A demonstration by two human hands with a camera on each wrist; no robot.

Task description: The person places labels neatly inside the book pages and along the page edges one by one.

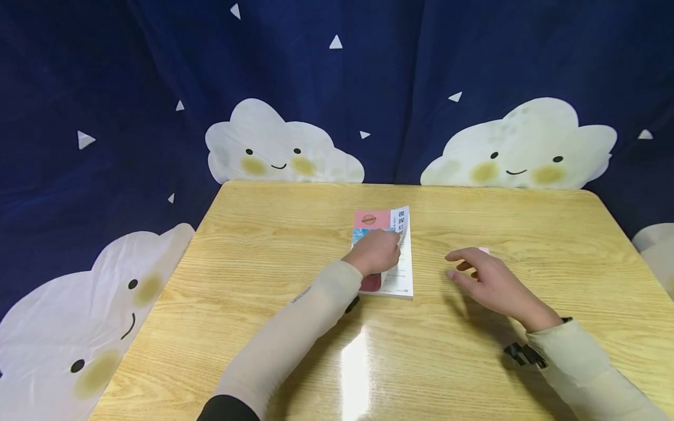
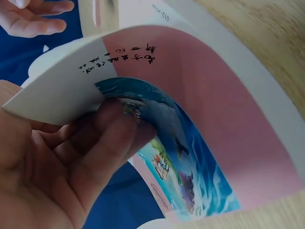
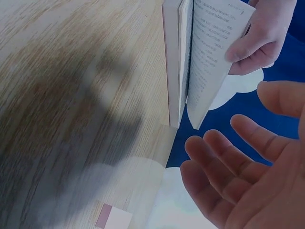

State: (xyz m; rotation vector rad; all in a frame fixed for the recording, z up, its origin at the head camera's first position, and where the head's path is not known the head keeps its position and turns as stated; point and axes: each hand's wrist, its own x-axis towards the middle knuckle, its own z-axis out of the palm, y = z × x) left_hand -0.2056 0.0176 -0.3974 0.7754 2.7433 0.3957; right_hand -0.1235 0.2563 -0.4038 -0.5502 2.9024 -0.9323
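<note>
A paperback book point(image 1: 402, 276) with a pink and blue cover lies on the table in the head view. My left hand point(image 1: 375, 251) grips its front cover, which bends up and away from the block of pages. The left wrist view has thumb and fingers pinching the curved cover point(image 2: 205, 90), with its sea picture. Printed text shows on the raised page point(image 3: 214, 52) in the right wrist view. To the right of the book, my right hand point(image 1: 487, 283) hovers over the table with relaxed fingers, holding nothing.
A small pink and white block point(image 3: 116, 217) lies on the table point(image 1: 253, 245), mostly hidden behind my right hand in the head view. Behind the table's far edge hangs a dark blue curtain point(image 1: 389, 76) with clouds.
</note>
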